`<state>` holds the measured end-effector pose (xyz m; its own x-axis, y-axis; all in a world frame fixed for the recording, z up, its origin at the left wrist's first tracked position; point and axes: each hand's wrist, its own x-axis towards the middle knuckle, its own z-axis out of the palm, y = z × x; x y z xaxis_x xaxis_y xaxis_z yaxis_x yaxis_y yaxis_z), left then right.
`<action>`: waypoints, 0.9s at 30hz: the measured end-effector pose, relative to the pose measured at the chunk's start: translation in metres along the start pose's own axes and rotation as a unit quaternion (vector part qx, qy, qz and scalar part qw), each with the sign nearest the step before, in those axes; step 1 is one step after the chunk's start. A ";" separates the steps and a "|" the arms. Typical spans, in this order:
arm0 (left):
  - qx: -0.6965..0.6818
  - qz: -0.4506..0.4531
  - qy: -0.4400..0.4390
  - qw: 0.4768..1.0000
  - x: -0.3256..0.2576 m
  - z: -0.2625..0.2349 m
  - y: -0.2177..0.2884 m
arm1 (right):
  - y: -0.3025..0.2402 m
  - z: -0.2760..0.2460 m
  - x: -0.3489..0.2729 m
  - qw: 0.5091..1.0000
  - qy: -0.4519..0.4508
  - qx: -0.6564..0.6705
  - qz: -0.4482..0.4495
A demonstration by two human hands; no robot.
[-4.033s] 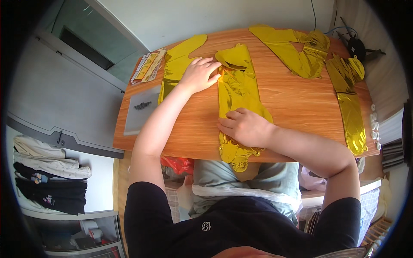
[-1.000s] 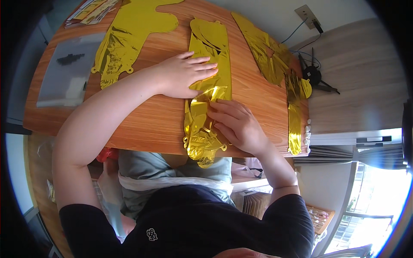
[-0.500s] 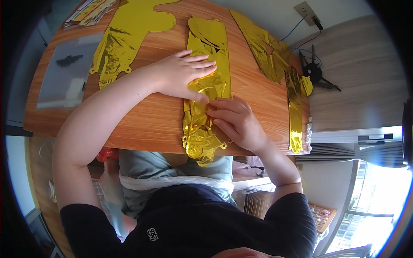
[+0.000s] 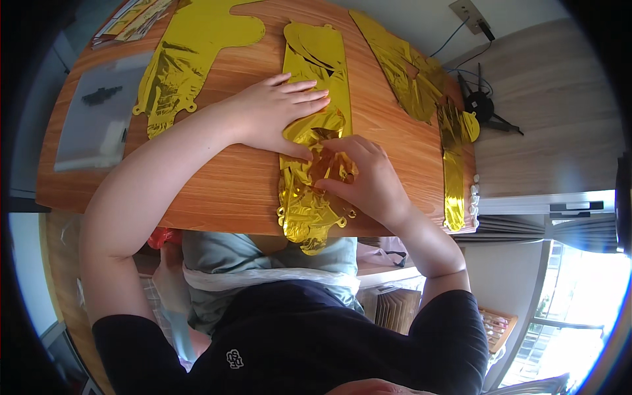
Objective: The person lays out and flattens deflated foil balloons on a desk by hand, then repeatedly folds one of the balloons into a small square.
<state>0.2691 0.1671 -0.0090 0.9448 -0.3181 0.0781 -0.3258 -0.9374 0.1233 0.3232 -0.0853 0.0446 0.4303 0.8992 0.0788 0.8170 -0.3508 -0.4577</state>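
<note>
A flat gold foil balloon point(image 4: 335, 74) lies lengthwise before me, its crinkled lower end hanging over the table's near edge. My left hand point(image 4: 276, 113) is spread flat on its middle, fingers pointing right and thumb toward me. Just right of that thumb, my right hand point(image 4: 374, 179) touches the wrinkled foil, its thumb and fingers curved and apart. Puckered foil shows between them. Small tabs with holes stick out near the balloon's lower end.
More flat gold foil balloons lie at the far left point(image 4: 176, 72), far right point(image 4: 401, 69) and right edge point(image 4: 454, 171) of the wooden table point(image 4: 224, 191). A clear plastic sleeve point(image 4: 99, 128) and printed papers point(image 4: 131, 23) are at left. A black stand point(image 4: 479, 105) is beyond the right edge.
My right hand's fingers and thumb have spread apart, and the foil between them has become more puckered. My left hand stays pressed on the balloon.
</note>
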 end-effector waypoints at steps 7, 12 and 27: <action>-0.015 -0.011 -0.010 1.000 -0.002 -0.003 0.002 | 0.004 -0.003 0.006 0.998 -0.017 -0.058 0.011; 0.003 -0.004 0.008 1.000 0.000 0.001 0.001 | 0.004 -0.004 0.009 0.994 -0.018 -0.105 0.008; 0.007 0.002 -0.001 1.000 -0.001 -0.002 0.000 | 0.022 -0.010 0.005 0.996 0.034 -0.010 -0.083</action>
<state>0.2678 0.1675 -0.0072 0.9437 -0.3219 0.0756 -0.3287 -0.9382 0.1082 0.3471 -0.0914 0.0437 0.3136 0.9256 0.2118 0.8859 -0.2049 -0.4163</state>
